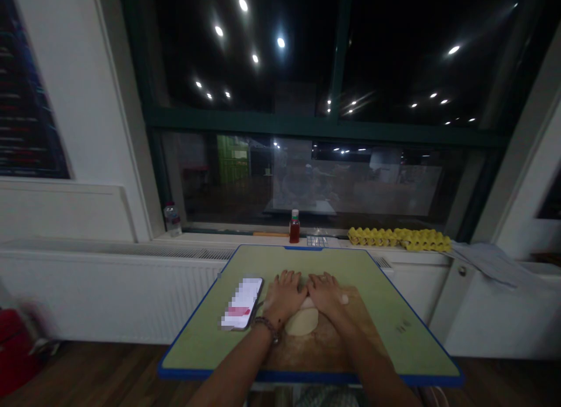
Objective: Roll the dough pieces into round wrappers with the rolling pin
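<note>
Flattened pale dough (302,323) lies on a brown wooden board (324,351), just on the near side of my hands. My left hand (287,296), with a bracelet at its wrist, rests palm down with the fingers stretched forward. Beside it my right hand (325,291) lies likewise, fingers reaching away from me, the thumbs close together. Under both palms runs what looks like a rolling pin (310,303), mostly covered; a pale round end (345,299) shows right of my right hand. The dough's far edge is hidden by the hands.
The board sits on a green table (407,342) with a blue edge. A lit phone (243,304) lies left of the board. On the windowsill stand a red-liquid bottle (294,228), a clear bottle (172,220) and yellow egg trays (398,238). A white radiator (109,296) is behind.
</note>
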`<act>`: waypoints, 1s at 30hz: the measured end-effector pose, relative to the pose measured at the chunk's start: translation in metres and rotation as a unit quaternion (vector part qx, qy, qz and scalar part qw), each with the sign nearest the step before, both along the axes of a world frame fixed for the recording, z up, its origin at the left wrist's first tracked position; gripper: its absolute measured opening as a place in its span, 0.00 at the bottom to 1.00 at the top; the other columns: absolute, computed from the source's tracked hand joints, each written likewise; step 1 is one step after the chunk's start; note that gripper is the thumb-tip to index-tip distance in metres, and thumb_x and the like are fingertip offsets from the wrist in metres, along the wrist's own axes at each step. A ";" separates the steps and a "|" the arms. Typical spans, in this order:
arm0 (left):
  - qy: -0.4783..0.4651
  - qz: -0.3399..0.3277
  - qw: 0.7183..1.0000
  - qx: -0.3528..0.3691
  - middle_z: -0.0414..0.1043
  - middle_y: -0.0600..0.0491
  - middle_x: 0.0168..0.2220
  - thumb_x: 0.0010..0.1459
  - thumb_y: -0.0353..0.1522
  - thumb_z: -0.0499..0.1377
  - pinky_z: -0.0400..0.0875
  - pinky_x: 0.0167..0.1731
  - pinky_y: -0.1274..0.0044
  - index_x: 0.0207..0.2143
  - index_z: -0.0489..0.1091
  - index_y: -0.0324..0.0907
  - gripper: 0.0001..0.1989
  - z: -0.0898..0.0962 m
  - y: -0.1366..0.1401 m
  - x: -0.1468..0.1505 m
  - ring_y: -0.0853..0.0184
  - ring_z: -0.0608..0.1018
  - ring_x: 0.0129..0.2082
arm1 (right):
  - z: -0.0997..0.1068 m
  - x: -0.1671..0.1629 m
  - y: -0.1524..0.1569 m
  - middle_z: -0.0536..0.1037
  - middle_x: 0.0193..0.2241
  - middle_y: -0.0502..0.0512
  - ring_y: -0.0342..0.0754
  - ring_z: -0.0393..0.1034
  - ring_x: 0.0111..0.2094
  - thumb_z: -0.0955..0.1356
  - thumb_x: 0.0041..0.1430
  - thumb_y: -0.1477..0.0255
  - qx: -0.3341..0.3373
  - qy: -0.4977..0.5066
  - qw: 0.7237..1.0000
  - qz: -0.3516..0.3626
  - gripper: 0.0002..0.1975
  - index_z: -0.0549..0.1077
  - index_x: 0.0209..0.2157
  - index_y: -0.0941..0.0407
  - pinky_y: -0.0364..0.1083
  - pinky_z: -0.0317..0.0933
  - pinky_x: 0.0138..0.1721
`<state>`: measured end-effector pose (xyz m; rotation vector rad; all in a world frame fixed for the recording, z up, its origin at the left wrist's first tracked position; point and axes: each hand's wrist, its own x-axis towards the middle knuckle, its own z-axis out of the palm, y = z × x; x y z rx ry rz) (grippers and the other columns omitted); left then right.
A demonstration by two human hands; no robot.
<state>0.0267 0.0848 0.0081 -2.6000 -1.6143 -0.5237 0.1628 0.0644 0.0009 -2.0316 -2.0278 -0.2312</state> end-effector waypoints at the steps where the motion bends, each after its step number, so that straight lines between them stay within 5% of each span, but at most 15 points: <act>1: -0.003 0.010 1.000 -0.010 0.65 0.45 0.58 0.63 0.42 0.46 0.55 0.58 0.61 0.57 0.64 0.41 0.24 0.002 0.004 0.001 0.55 0.62 0.61 | 0.002 0.000 0.004 0.74 0.53 0.57 0.56 0.60 0.58 0.55 0.67 0.67 -0.004 -0.002 1.000 0.000 0.19 0.73 0.51 0.52 0.56 0.47 0.57; 8: -0.010 0.050 0.998 -0.027 0.68 0.42 0.55 0.62 0.42 0.49 0.60 0.54 0.63 0.55 0.65 0.40 0.23 0.001 0.015 0.002 0.54 0.66 0.57 | 0.006 -0.002 0.016 0.76 0.50 0.60 0.55 0.65 0.53 0.56 0.67 0.67 -0.012 -0.002 1.000 -0.019 0.19 0.74 0.49 0.52 0.55 0.52 0.53; 14: 0.014 -0.051 0.998 0.045 0.69 0.46 0.54 0.66 0.36 0.46 0.55 0.57 0.58 0.49 0.69 0.44 0.16 -0.008 -0.014 -0.004 0.55 0.65 0.57 | -0.013 0.007 -0.012 0.73 0.54 0.57 0.56 0.55 0.61 0.54 0.67 0.72 0.006 -0.024 0.998 0.054 0.20 0.71 0.52 0.53 0.59 0.42 0.61; 21: -0.034 -0.140 0.989 0.033 0.68 0.52 0.55 0.68 0.32 0.42 0.55 0.60 0.67 0.54 0.65 0.43 0.18 -0.012 -0.038 -0.012 0.63 0.66 0.57 | -0.028 0.011 -0.053 0.68 0.58 0.56 0.55 0.52 0.63 0.51 0.68 0.72 0.058 -0.016 0.995 0.079 0.23 0.67 0.58 0.55 0.57 0.39 0.63; 30: -0.009 -0.023 1.000 0.006 0.65 0.47 0.60 0.64 0.33 0.44 0.54 0.60 0.62 0.59 0.62 0.40 0.22 -0.006 -0.003 0.001 0.56 0.62 0.61 | -0.005 0.000 -0.009 0.73 0.54 0.57 0.57 0.55 0.62 0.54 0.68 0.69 0.012 0.004 1.000 0.014 0.21 0.73 0.52 0.53 0.60 0.40 0.61</act>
